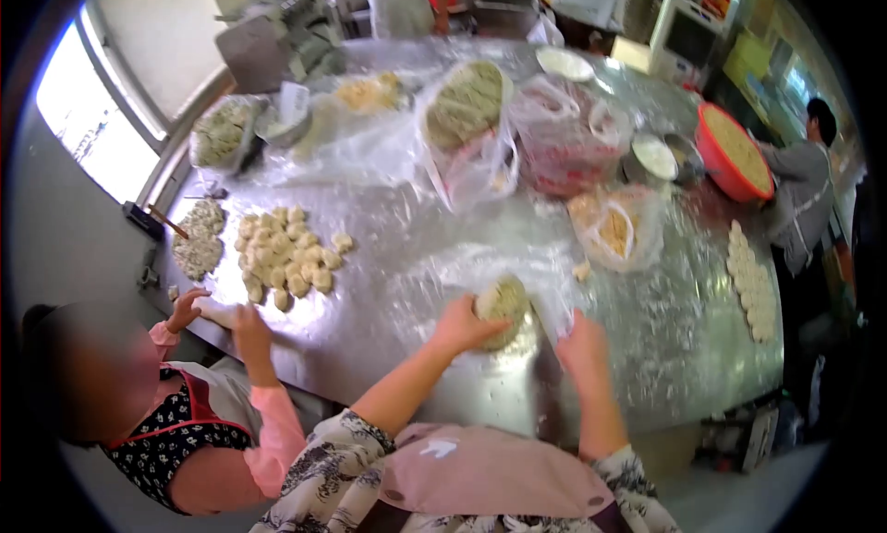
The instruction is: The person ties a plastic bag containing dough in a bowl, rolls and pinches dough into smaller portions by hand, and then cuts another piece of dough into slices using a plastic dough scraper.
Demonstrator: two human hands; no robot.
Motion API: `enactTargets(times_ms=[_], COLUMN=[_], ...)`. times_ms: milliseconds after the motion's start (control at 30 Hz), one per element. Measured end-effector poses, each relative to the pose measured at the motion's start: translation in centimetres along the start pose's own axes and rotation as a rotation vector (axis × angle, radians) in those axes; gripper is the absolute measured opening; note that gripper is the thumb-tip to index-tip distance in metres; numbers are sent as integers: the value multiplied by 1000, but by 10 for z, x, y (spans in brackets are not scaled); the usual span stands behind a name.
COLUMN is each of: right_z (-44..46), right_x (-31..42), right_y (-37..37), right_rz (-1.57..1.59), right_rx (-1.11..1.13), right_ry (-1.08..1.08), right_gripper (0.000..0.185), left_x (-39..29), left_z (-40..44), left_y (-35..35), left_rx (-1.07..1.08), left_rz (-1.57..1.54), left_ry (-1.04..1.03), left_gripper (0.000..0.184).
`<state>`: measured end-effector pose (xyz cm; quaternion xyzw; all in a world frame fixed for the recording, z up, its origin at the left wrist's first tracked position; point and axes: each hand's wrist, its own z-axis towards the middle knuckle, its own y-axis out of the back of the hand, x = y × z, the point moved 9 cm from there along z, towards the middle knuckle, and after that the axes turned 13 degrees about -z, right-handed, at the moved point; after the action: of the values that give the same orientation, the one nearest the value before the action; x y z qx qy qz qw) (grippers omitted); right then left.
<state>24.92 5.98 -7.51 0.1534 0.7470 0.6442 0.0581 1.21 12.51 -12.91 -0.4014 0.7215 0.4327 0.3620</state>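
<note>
Greenish dough (506, 300) just below centre, long axis running up-frame, left hand (467, 324) clasping it, right hand (583, 345) clenched on pale blade (550, 312) pointing upper left

Pale greenish dough (504, 302), red basin (722, 176)

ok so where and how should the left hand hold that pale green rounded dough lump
The left flank of the pale green rounded dough lump looks best, with the left hand coming from the left, thumb along the near side. Its bulging, rounded shape suits a cupped grip, and that flank faces away from the flat pale tool in the right hand, close on the right.
</note>
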Motion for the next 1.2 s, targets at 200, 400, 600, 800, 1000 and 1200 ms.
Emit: enactTargets(times_ms=[200,400,600,800,1000,1200], right_z=[9,19,24,30,52,86], right_x=[20,61,81,92,113,97], right_y=[52,86,92,79,61,36], right_rz=[177,90,9,-7,-139,-77], right_rx=[-231,-241,-190,-63,159,159], right_ry=[189,349,460,496,493,404], right_gripper=[20,19,22,22,21,22], left_x=[-47,-45,-42,-54,-53,-47], left_z=[-41,-28,-8,-15,-11,-6], left_y=[20,6,15,10,9,9], left_rx=[-306,-149,133,43,16,19], left_rz=[7,-2,-117,-23,-15,27], left_ry=[-424,-435,-394,-563,-529,-460], left_gripper=[83,70,61,57,57,59])
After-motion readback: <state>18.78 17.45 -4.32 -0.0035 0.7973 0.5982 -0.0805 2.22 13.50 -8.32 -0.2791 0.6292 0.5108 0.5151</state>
